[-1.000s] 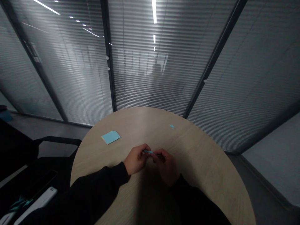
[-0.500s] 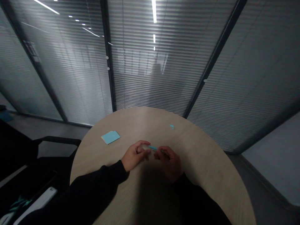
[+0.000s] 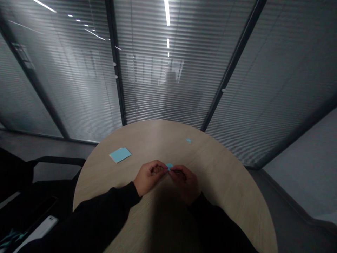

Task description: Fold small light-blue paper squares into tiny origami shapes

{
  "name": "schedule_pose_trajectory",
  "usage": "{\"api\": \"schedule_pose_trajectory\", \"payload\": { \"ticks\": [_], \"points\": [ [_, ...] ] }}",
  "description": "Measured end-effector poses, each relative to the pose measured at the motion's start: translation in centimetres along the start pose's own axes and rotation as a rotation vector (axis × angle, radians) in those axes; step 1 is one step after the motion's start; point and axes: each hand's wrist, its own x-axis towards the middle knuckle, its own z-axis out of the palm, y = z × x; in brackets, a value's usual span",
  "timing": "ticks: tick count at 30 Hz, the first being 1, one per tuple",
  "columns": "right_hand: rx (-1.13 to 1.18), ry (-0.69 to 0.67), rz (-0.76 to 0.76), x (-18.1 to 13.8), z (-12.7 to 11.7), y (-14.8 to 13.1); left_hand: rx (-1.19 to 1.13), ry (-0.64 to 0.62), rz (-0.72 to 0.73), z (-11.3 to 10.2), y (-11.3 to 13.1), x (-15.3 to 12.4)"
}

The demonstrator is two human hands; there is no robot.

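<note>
Near the middle of the round table, a small piece of blue paper is pinched between both hands. My left hand is closed on its left side, thumb and forefinger pressed together. From the right, my right hand grips it with the fingertips. The paper looks folded, but its exact shape is partly hidden by the fingers. Further back to the right lies a small blue paper shape. To the left of my hands rests a pad of blue sticky notes.
The round wooden table stands against a glass partition with blinds. A black chair is at the left. A white phone-like object lies low on the left, beside a tangle of teal material.
My left fingers have closed on the blue paper, where they were looser before. Both hands are closer together, and more of the paper's flat face shows. The view has shifted slightly.
</note>
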Motion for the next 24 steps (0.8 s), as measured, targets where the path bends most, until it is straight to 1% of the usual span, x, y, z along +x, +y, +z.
{"api": "schedule_pose_trajectory", "payload": {
  "ticks": [2, 5, 10, 12, 17, 24],
  "points": [
    [-0.034, 0.012, -0.005, -0.02, -0.08, -0.31, 0.044, -0.001, 0.021, 0.04, 0.11, -0.01],
    [-0.082, -0.004, -0.045, -0.01, -0.32, -0.65, 0.029, -0.002, 0.030, 0.15, 0.14, 0.00],
    [-0.198, -0.040, -0.195, 0.07, -0.67, -0.62, 0.023, -0.011, 0.026, 0.22, 0.15, -0.08],
    [-0.203, -0.039, -0.227, 0.07, -0.63, -0.53, 0.040, -0.022, 0.027, 0.23, 0.23, -0.16],
    [-0.127, -0.011, -0.167, -0.13, -0.20, -0.42, 0.061, -0.030, 0.083, 0.29, 0.43, -0.33],
    [-0.119, 0.010, -0.125, -0.29, -0.02, 0.06, 0.070, -0.056, 0.089, 0.44, 0.26, -0.44]
  ]
}}
